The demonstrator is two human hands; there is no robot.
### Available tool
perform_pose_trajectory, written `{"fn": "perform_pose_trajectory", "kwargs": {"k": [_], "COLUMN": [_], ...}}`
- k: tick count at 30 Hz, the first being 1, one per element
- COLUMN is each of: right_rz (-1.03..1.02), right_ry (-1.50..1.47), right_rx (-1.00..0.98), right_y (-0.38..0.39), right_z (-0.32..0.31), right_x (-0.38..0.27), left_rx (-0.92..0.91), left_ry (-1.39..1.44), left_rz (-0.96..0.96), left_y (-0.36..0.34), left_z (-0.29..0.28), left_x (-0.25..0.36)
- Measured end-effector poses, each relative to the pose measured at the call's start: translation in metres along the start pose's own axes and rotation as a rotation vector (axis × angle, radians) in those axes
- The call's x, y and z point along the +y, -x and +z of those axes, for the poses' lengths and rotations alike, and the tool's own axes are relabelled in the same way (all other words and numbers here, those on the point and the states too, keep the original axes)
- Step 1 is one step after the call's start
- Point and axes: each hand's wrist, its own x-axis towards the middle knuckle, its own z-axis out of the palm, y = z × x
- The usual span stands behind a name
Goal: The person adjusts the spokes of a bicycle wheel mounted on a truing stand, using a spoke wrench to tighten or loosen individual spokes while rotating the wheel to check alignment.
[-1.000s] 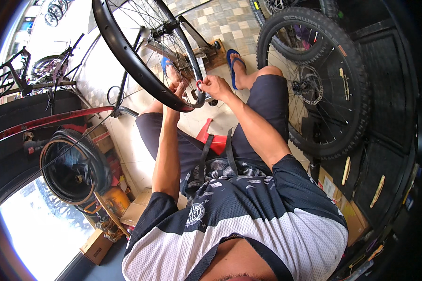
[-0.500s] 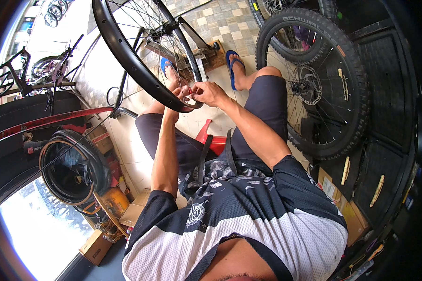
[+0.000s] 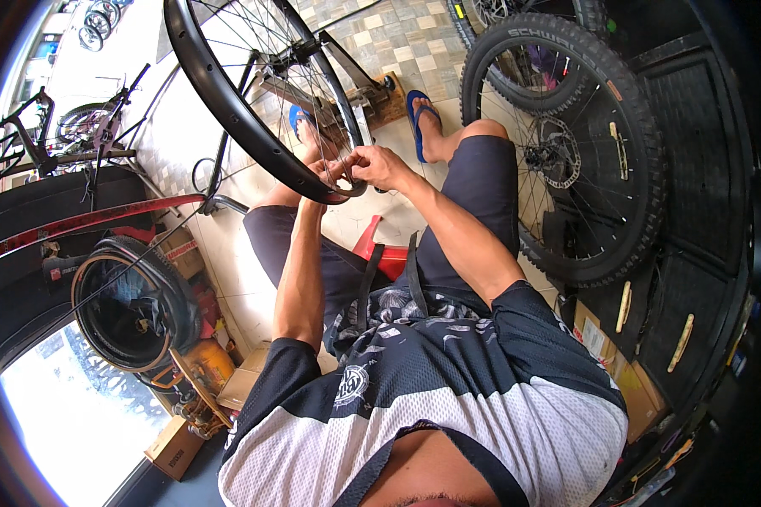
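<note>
Both hands are meeting at the bare black rim over the lap: left hand gripping its edge, right hand pinching a spoke nipple. Truing seems underway; next needs small, careful turning.

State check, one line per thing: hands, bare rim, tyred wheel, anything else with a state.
left hand: closed on the bare rim's lower edge.
right hand: fingers pinched at the same spot on the rim.
bare rim: no tyre, spoked, tilted, in a stand.
tyred wheel: knobby tyre mounted, upright, untouched.
blue sandals: on the feet.
</note>
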Motion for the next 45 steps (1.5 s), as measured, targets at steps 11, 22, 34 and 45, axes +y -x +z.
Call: {"fn": "perform_pose_trajectory", "kwargs": {"k": [11,22,34,45], "right_rz": [0.09,0.164,0.054,0.041], "right_ry": [0.102,0.17,0.28,0.239], "right_rx": [0.259,0.159,0.017,-0.003], "right_y": [0.002,0.001,0.01,0.008], "right_z": [-0.01,-0.012,-0.002,-0.002], "right_x": [-0.014,0.004,-0.025,-0.025], "left_rx": [0.123,0.069,0.104,-0.292], "left_ry": [0.028,0.207,0.449,0.206], "left_rz": [0.04,0.169,0.044,-0.098], "left_y": [-0.004,0.033,0.033,0.011], "left_z": [-0.002,-0.01,-0.014,-0.012], "left_x": [0.004,0.038,0.03,0.005]}}
